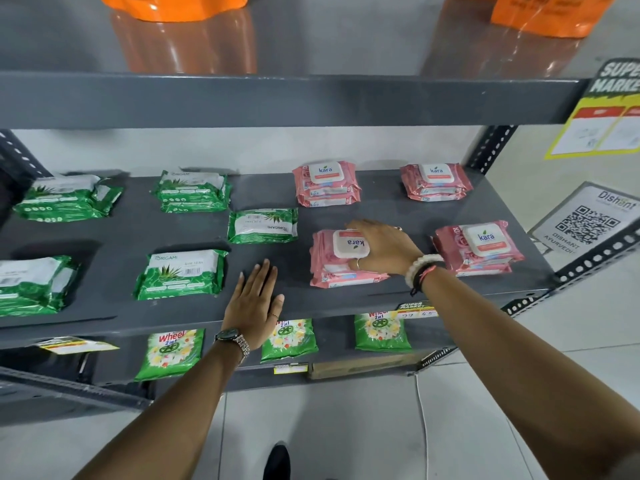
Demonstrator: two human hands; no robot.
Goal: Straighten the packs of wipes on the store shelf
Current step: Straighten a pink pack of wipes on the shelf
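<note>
Pink stack under hand: a stack of pink packs (341, 259) was seen at the front of the grey shelf (277, 188), its top pack turned so that the label read sideways; it was judged to be the one being corrected.
Right hand: the right hand (382, 247) was laid over the top pack's white lid, fingers curved loosely around it, thumb at the near edge; a light hold for turning was inferred, not a firm clench.
Left hand: the left hand (254, 303) was pressed flat and open on bare shelf near the front edge, nothing held; it was judged to serve as a brace.
Position relative to hands: the stack lay directly beneath the right hand and just right of the left hand, apart from it.
Other pink stacks: three more were placed squarely, two at the rear (327, 183) and one at the front right (479, 247).
Green packs: green stacks were set out in rows to the left; one single green pack (263, 225) lay between the rows, label turned away, and was judged out of place.
</note>
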